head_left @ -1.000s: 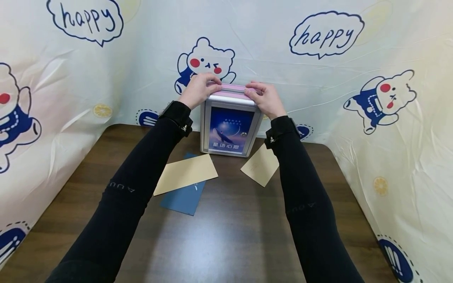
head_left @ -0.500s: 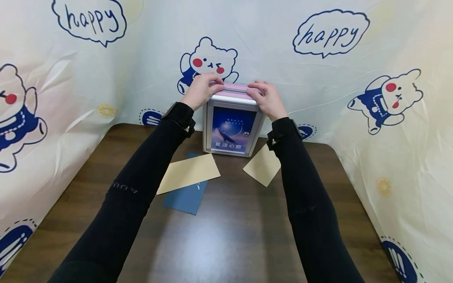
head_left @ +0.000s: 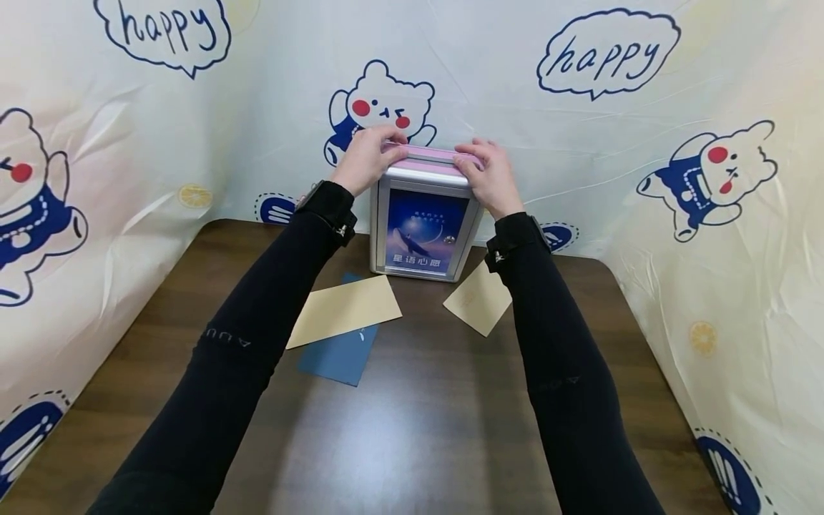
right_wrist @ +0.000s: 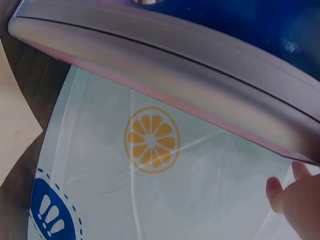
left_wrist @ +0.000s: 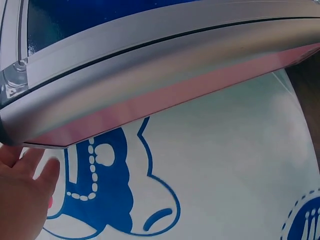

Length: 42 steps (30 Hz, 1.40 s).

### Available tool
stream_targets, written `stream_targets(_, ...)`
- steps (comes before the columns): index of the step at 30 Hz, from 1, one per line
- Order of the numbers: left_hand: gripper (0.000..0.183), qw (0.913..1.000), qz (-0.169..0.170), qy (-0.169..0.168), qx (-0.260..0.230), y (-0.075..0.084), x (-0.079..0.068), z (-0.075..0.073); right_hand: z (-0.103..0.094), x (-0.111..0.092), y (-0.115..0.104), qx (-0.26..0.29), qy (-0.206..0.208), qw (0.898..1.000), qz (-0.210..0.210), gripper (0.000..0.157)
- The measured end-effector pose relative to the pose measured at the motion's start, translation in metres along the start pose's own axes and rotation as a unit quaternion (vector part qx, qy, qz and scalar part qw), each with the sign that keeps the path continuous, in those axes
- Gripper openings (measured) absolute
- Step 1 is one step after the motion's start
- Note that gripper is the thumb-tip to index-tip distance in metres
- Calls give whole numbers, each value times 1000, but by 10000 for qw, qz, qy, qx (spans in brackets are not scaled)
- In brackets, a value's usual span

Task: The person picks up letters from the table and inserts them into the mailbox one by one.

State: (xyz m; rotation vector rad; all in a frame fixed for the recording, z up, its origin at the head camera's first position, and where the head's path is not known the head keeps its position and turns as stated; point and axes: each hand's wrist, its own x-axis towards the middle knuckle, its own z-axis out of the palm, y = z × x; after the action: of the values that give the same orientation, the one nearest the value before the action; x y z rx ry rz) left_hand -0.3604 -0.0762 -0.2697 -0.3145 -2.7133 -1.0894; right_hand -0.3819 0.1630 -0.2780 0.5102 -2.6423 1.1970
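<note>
1. Head view: I've got an upright silver-framed box [head_left: 425,225] with a blue-purple printed front, at the far side of the dark brown wooden table [head_left: 393,443], near the white cartoon-print cloth [head_left: 496,64]. Long axis vertical, printed front towards my camera, pink top [head_left: 418,166] up; grey slot in it runs left to right.
2. Head view, left hand [head_left: 365,159]: at the top's left end, thumb and fingers bent over it. Gripping or just resting, I can't tell.
3. Head view, right hand [head_left: 493,179]: same pose at the right end, fingers bent; grip, can't tell either.
4. Head view, tabletop: flat beige rectangular sheet [head_left: 352,307] lies across a blue sheet [head_left: 344,357], front-left of the box; second beige sheet [head_left: 478,299] front-right, partly behind the black right sleeve [head_left: 566,365].
5. Left wrist view: box shows upside down, top edge slanting up rightward; left fingers spread at its corner.
6. Right wrist view: top edge slopes down rightward, silver round knob [right_wrist: 145,1] cut off above; right fingers bent by the far corner, orange-slice print [right_wrist: 152,140] on the cloth.
</note>
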Motion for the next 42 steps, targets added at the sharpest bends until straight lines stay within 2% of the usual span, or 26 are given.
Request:
stream_targets(3, 36, 9979, 251, 190, 562, -1, -1, -4, 1, -3, -5, -696, 201, 9972, -208, 38)
stream_targets(5, 38, 9959, 317, 342, 781, -4, -4, -10, 2, -6, -10, -949, 392, 9940, -386, 38)
stream_targets(7, 40, 9956, 249, 491, 762, -9, -8, -18, 3, -11, -16, -942, 626, 9922, -531, 38)
stream_targets(10, 43, 9965, 101, 655, 510, -21, -20, -31, 7, -25, -29, -586, 1007, 9908, -695, 36)
stream_targets(15, 49, 9973, -141, 646, 309, -42, -54, -45, 18, -62, -46, -333, 1400, 9839, -1064, 34)
stream_targets(20, 50, 9968, -347, 299, 653, -67, -100, -48, 33, -99, -51, -190, 1403, 9820, -1251, 34)
stream_targets(23, 47, 9905, -484, 59, 1284, -86, -129, -42, 45, -115, -48, -128, 1210, 9862, -1125, 32)
stream_targets(27, 48, 9744, -908, -487, 1996, -107, -164, -26, 65, -134, -39, -29, 764, 9950, -642, 30)
stream_targets(31, 52, 9632, -1287, -967, 2152, -121, -187, -9, 85, -150, -33, 49, 223, 9996, -143, 34)
stream_targets(35, 53, 9586, -1341, -1193, 2212, -122, -193, 7, 102, -162, -29, 244, -129, 9995, 177, 36)
stream_targets(42, 58, 9570, -1283, -1546, 2093, -109, -185, 34, 130, -178, -28, 432, -481, 9959, 634, 39)
